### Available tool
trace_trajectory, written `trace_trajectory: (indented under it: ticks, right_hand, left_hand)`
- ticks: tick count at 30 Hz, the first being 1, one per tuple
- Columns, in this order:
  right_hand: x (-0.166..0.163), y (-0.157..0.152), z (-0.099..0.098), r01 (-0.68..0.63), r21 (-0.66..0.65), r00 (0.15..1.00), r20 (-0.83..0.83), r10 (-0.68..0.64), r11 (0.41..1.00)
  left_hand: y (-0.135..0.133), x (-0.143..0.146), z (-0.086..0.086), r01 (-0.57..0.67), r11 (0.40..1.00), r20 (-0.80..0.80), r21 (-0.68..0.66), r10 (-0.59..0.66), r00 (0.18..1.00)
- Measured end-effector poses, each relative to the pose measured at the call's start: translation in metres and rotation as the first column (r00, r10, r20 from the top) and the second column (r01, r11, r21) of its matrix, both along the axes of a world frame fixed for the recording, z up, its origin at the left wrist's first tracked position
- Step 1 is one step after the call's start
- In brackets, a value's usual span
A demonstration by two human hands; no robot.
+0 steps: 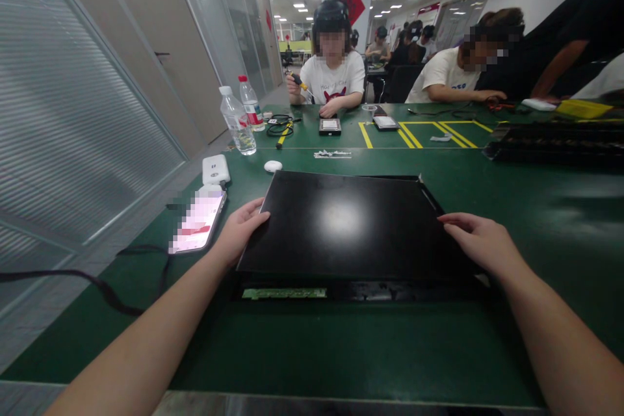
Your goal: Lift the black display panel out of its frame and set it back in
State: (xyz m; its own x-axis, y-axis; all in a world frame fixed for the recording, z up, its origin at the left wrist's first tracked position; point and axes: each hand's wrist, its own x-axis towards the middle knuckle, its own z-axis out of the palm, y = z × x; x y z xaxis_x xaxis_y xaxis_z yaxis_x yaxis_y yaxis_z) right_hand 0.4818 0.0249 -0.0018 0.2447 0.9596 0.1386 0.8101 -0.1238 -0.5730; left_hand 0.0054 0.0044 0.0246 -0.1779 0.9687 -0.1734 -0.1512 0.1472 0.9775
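Observation:
A black flat screen panel (297, 227) lies tilted a little over a black frame (380, 291), raised off it at the near side. My left hand (244, 227) grips the panel's left edge, thumb on top and fingers partly hidden underneath. At the right edge, my right hand (478, 240) pinches the panel between thumb and fingers. Below the panel's near edge, a green circuit board strip (284, 293) shows in the frame. Most of the frame is hidden beneath the panel.
Left of the panel are a lit phone (199, 221), a white power bank (215, 170) and two bottles (238, 123). A white earphone case (273, 166) sits beyond. Across the green table (341, 351), a person holds a screwdriver (299, 82) near a hard drive (330, 127). Black parts (556, 142) lie right.

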Motion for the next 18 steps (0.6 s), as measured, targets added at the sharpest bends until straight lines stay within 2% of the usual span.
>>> trace_trajectory:
  ticks: [12,18]
  right_hand:
    - [0.0011,0.0002,0.0015,-0.016,0.010,0.999,0.031,0.016,1.000]
    - [-0.0011,0.0000,0.0038,0.016,-0.017,1.000,0.001,-0.016,1.000]
  left_hand:
    - [0.0014,0.0006,-0.0026,0.023,1.000,0.002,0.021,-0.023,1.000]
    - [0.0002,0.0019,-0.0022,-0.014,1.000,-0.005,0.026,0.015,1.000]
